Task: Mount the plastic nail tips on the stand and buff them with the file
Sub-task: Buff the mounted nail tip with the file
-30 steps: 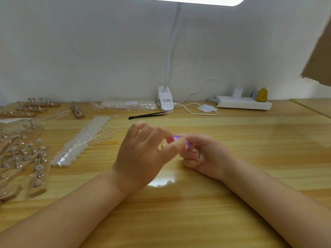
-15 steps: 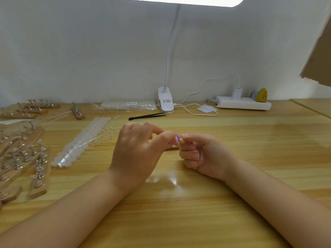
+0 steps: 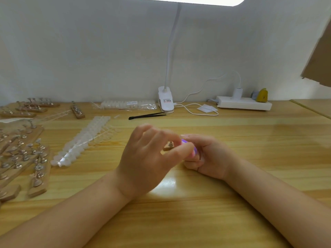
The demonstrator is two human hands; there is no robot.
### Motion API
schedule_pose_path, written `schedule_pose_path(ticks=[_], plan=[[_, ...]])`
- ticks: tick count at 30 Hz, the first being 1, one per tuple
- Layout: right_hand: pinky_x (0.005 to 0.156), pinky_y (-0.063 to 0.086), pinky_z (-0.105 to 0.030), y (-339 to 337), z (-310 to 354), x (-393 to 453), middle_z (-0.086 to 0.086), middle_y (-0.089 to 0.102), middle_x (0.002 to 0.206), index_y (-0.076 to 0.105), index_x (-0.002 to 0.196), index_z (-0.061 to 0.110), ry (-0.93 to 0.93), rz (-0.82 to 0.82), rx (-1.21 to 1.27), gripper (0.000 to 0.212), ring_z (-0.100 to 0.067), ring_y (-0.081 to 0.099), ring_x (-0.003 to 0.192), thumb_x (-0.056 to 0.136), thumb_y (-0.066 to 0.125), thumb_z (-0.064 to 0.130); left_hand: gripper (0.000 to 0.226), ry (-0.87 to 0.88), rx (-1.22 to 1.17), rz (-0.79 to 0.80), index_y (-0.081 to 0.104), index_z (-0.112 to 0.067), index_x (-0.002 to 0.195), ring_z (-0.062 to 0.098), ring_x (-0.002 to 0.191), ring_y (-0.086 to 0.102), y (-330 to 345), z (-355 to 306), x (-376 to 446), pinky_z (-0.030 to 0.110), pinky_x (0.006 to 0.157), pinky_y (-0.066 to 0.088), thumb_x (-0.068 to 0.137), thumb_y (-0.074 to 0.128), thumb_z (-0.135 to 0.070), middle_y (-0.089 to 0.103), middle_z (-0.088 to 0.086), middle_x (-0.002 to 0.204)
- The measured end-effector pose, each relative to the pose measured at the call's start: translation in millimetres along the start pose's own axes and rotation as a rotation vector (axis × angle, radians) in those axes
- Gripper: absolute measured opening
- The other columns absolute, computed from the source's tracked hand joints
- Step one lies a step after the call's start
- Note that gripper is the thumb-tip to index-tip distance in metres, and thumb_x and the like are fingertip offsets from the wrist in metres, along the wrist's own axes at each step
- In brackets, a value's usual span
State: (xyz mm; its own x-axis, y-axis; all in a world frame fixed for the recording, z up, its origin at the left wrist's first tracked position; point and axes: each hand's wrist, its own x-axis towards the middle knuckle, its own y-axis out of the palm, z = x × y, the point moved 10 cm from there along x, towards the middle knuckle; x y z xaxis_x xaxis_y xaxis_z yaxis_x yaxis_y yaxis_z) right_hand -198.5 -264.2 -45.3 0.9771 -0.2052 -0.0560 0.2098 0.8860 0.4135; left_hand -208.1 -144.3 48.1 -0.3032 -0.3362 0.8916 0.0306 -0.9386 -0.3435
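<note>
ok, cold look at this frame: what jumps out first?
The two hands meeting mid-table: the left hand and right hand pinch a small purple piece between them, with a small wooden stand showing through the left hand's fingers. Next, the long strips of clear nail tips lying to the left, beside rows of wooden stands at the table's left edge.

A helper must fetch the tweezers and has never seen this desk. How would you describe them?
Find the white clip lamp at the wall. The tweezers lie on the desk just left of its base. They are the only thin black thing there; the neighbours are clear or white.
</note>
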Motion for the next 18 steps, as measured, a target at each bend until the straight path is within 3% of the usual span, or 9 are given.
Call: schedule_pose_path(ticks=[3, 7, 10, 14, 18], plan=[[0.041, 0.012, -0.018, 2.0, 1.1, -0.3, 0.007, 0.038, 0.054, 0.055, 0.070, 0.013, 0.004, 0.022, -0.007, 0.015, -0.003, 0.032, 0.042, 0.083, 0.049, 0.017, 0.036, -0.023, 0.035, 0.043, 0.054, -0.031, 0.107, 0.020, 0.070, 0.059, 5.4, 6.9, -3.0, 0.037, 0.080, 0.042, 0.084, 0.073, -0.011, 0.068, 0.000, 0.088], [0.039, 0.015, -0.016, -1.4, -0.3, -0.2, 0.007, 0.033, 0.058, 0.055, 0.071, 0.014, 0.027, 0.002, 0.020, 0.014, -0.004, 0.031, 0.043, 0.082, 0.049, 0.019, 0.035, -0.196, 0.047, 0.124, 0.050, -0.033, 0.105, 0.025, 0.072, 0.060, 11.5, 34.9, -9.3, 0.041, 0.081, 0.041, 0.085, 0.074, -0.017, 0.066, 0.001, 0.089], [0.039, 0.015, -0.016, 1.3, -0.2, -0.7, 0.006, 0.037, 0.057, 0.058, 0.070, 0.015, 0.016, 0.018, 0.004, 0.015, -0.004, 0.032, 0.044, 0.082, 0.050, 0.020, 0.024, -0.108, 0.007, 0.054, 0.053, -0.031, 0.105, 0.022, 0.069, 0.059, 4.2, 19.4, -3.6, 0.039, 0.079, 0.041, 0.091, 0.067, -0.019, 0.067, 0.000, 0.088], [0.041, 0.013, -0.018, 3.5, 0.1, -0.8, 0.006, 0.039, 0.055, 0.057, 0.072, 0.014, 0.020, 0.050, -0.014, 0.017, -0.004, 0.035, 0.044, 0.085, 0.048, 0.018, 0.037, -0.014, 0.023, 0.038, 0.053, -0.030, 0.105, 0.021, 0.068, 0.059, 5.4, 6.2, -2.3, 0.039, 0.078, 0.044, 0.083, 0.074, -0.011, 0.068, 0.000, 0.087], [0.040, 0.015, -0.016, 1.4, -3.4, -1.1, 0.007, 0.035, 0.057, 0.049, 0.076, 0.013, 0.059, 0.043, 0.007, 0.011, -0.005, 0.035, 0.045, 0.085, 0.046, 0.019, 0.027, -0.203, 0.043, 0.141, 0.050, -0.032, 0.104, 0.026, 0.074, 0.061, 12.1, 35.3, -9.0, 0.041, 0.081, 0.040, 0.088, 0.069, -0.021, 0.065, 0.000, 0.088]])
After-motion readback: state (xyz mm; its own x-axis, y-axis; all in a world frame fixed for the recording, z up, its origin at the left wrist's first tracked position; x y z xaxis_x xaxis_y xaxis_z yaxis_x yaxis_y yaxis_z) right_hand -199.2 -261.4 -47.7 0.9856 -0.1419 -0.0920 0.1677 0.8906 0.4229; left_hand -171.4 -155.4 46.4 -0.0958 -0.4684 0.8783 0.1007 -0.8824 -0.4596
